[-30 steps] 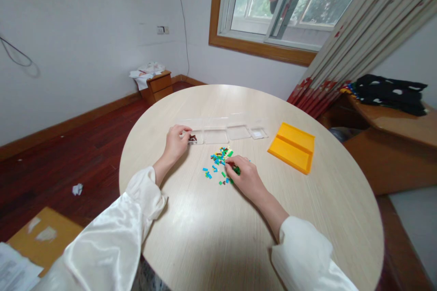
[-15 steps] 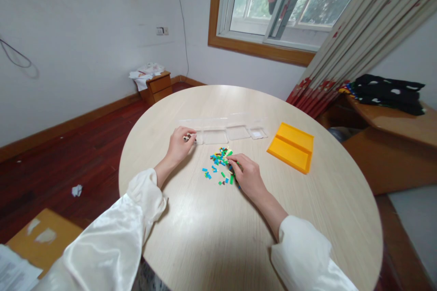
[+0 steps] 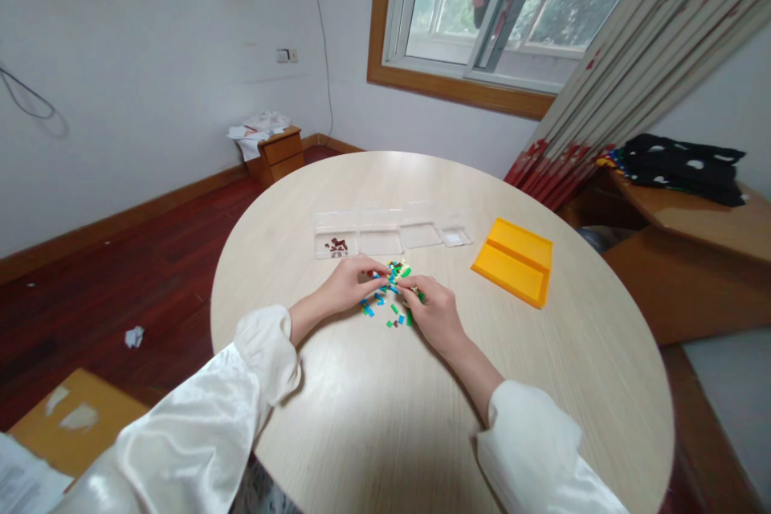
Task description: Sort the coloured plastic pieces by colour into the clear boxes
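Note:
A small pile of toy building bricks (image 3: 396, 267) in blue, green, yellow and brown lies mid-table, with a few loose pieces in front. At its left side is my left hand (image 3: 352, 285), thumb and fingers bent together over the bricks. My right hand (image 3: 438, 312) reaches in from the right, its thumb and forefinger pinched at the pile. The fingertips of both hands nearly meet; whatever they grip is too small to make out. Behind my left hand, a clear plastic box (image 3: 319, 252) contains several dark brown pieces.
More clear boxes stand in a row behind the pile: one (image 3: 381, 250), another (image 3: 420, 242), and a smaller one (image 3: 456, 239) with something white inside. A yellow two-part tray (image 3: 511, 261) sits to the right. All rest on a round wooden table (image 3: 385, 418).
My left hand has moved from the leftmost clear box right and toward me to the pile, uncovering the brown pieces. My right hand has stayed at the pile, shifting only slightly.

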Action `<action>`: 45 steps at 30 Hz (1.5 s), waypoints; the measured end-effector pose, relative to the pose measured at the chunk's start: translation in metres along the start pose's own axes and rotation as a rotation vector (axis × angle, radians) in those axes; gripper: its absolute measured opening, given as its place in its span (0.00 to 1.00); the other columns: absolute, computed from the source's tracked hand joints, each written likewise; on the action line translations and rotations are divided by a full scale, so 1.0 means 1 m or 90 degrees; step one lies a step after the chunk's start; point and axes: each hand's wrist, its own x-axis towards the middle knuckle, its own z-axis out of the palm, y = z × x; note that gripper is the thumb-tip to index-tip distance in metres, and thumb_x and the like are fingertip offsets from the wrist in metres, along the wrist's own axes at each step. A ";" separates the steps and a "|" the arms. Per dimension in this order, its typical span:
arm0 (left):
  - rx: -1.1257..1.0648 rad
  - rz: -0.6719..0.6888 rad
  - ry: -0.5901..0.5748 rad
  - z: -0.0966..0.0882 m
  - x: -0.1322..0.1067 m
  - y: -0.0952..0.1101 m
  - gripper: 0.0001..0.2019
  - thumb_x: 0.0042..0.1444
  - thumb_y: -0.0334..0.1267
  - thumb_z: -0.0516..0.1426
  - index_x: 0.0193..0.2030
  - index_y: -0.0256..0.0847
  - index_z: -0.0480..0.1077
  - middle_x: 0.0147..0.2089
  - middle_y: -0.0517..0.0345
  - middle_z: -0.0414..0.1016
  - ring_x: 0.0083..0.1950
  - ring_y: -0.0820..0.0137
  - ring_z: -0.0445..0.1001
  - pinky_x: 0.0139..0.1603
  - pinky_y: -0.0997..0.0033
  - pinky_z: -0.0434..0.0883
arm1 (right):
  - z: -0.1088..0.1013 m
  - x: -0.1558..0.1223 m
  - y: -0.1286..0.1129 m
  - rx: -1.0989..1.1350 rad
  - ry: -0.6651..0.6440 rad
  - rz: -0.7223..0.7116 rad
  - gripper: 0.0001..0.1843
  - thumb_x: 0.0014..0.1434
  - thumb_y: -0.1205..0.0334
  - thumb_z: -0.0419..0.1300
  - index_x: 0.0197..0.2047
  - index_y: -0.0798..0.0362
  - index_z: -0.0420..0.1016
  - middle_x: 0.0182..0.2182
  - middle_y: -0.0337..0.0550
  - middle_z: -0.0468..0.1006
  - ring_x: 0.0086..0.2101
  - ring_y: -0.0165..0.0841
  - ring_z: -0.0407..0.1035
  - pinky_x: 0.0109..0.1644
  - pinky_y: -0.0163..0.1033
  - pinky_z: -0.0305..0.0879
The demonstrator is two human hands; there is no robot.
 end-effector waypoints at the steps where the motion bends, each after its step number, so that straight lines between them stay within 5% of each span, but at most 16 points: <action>1: -0.014 -0.008 -0.010 0.001 0.000 0.001 0.07 0.53 0.36 0.59 0.37 0.38 0.76 0.35 0.53 0.79 0.36 0.71 0.73 0.40 0.70 0.68 | 0.001 -0.001 0.000 0.003 0.002 -0.003 0.08 0.59 0.66 0.55 0.34 0.50 0.75 0.31 0.42 0.80 0.33 0.34 0.73 0.40 0.40 0.69; 9: -0.027 -0.002 -0.024 0.001 -0.002 0.003 0.06 0.52 0.35 0.60 0.36 0.38 0.77 0.34 0.53 0.79 0.36 0.71 0.73 0.40 0.71 0.68 | 0.001 -0.001 -0.005 0.032 -0.016 -0.022 0.07 0.60 0.66 0.54 0.36 0.51 0.74 0.33 0.43 0.81 0.32 0.33 0.74 0.39 0.37 0.69; 18: -0.027 0.024 -0.033 0.002 -0.002 0.005 0.06 0.54 0.37 0.59 0.34 0.39 0.76 0.33 0.53 0.78 0.37 0.70 0.73 0.42 0.69 0.68 | -0.002 0.001 -0.012 0.097 -0.049 0.058 0.05 0.59 0.65 0.52 0.36 0.50 0.69 0.29 0.40 0.78 0.29 0.31 0.74 0.35 0.34 0.68; 38: -0.014 0.043 -0.018 0.001 -0.002 0.003 0.07 0.56 0.36 0.57 0.36 0.39 0.76 0.35 0.52 0.78 0.38 0.69 0.73 0.42 0.68 0.68 | -0.009 0.001 -0.005 0.036 -0.034 0.082 0.05 0.60 0.63 0.51 0.37 0.50 0.67 0.30 0.41 0.77 0.30 0.32 0.72 0.37 0.35 0.67; 45: 0.053 -0.031 0.122 -0.009 0.003 -0.003 0.04 0.52 0.35 0.58 0.30 0.38 0.74 0.30 0.55 0.76 0.33 0.71 0.70 0.37 0.70 0.67 | -0.018 0.004 0.013 -0.057 -0.019 0.071 0.08 0.58 0.67 0.50 0.35 0.51 0.70 0.32 0.45 0.76 0.36 0.36 0.70 0.42 0.41 0.65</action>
